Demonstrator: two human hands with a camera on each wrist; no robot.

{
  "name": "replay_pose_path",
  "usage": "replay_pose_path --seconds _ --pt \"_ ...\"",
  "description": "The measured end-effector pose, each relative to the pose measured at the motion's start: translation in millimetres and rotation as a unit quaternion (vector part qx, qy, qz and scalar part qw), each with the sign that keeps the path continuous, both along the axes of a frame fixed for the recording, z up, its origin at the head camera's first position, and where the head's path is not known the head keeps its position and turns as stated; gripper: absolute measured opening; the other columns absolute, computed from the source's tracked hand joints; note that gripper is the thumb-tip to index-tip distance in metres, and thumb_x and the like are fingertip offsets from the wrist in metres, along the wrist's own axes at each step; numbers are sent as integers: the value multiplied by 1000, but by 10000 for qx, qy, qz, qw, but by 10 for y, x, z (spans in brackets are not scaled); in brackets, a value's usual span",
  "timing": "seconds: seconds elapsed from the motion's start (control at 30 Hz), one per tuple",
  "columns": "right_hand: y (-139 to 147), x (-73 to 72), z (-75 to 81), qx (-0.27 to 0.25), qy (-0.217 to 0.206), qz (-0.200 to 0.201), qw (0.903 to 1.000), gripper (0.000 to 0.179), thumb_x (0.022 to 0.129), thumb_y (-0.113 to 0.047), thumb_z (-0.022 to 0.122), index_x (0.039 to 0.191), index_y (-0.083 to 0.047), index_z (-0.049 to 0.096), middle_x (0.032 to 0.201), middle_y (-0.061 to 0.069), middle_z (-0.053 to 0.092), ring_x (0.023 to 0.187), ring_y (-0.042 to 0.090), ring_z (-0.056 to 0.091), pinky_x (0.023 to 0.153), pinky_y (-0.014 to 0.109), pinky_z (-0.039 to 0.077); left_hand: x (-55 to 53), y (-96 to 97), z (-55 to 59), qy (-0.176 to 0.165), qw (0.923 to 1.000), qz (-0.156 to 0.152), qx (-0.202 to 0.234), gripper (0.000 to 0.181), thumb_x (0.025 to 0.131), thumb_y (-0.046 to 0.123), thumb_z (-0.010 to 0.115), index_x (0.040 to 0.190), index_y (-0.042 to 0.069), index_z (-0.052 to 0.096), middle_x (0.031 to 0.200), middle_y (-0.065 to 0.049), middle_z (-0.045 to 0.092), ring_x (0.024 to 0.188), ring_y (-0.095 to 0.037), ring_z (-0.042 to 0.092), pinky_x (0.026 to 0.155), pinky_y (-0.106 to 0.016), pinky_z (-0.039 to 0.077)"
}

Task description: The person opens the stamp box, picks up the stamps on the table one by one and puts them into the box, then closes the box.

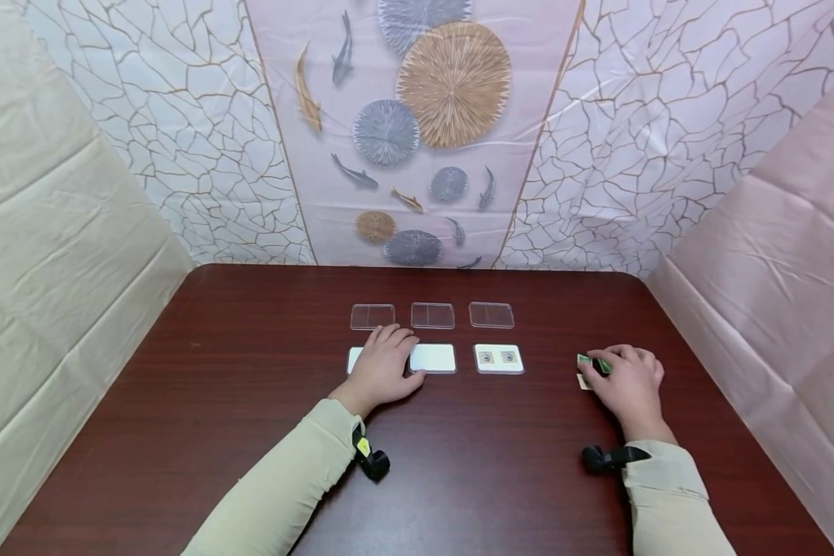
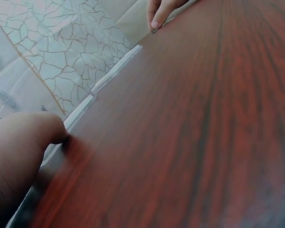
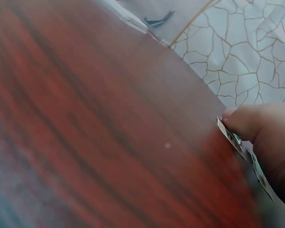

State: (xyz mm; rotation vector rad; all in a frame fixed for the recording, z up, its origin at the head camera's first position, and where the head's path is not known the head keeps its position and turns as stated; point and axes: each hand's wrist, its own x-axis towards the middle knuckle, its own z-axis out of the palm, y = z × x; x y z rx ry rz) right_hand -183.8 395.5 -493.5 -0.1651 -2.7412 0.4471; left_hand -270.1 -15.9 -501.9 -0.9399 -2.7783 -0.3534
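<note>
Green card, well out to the right of the two-square case, and the right hand is right over it! It peeks out at the fingertips, on the side facing the two-square case, with more green flashing between thumb and forefinger. A cream card pokes out too, on the near side of the green one, close by the thumb. Those fingers are bent, the thumb is down at the cards' edge, but whether they pinch one, I cannot tell.

Across to the left of the two-square case: a plain white case sits just beside it, and past that lies the left hand, back upward, fingers spread apart, thumb at the plain case's near corner. Another white case, farthest left of the two-square case, shows partly from under that hand. Beyond the two-square case, a clear lid lies flat on the bench, two more clear lids lined up to its left.
</note>
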Motion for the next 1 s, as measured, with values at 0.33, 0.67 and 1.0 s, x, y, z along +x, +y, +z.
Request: replay_pose_path --seconds 0.33,0.67,1.0 --pt "-20 -48 25 174 -71 -104 9998 31 96 -30 66 111 -4 74 112 23 59 117 52 35 103 72 15 0 -3 -9 30 10000 16 -28 59 89 49 62 134 11 63 140 -7 57 139 -31 43 119 -53 25" --pt "-27 -72 6 201 -160 -134 9996 25 98 -27 65 112 -8 73 108 22 67 114 51 38 101 70 15 -8 4 -8 68 10000 13 -47 59 88 49 62 134 11 63 139 -7 58 138 -31 43 119 -53 25" --pt "-39 -72 -11 -396 135 -278 9987 27 96 -15 65 121 -4 66 92 18 66 108 49 41 100 70 15 -4 11 -4 162 9998 -35 53 59 87 48 63 132 10 64 137 -8 59 136 -32 45 117 -54 28"
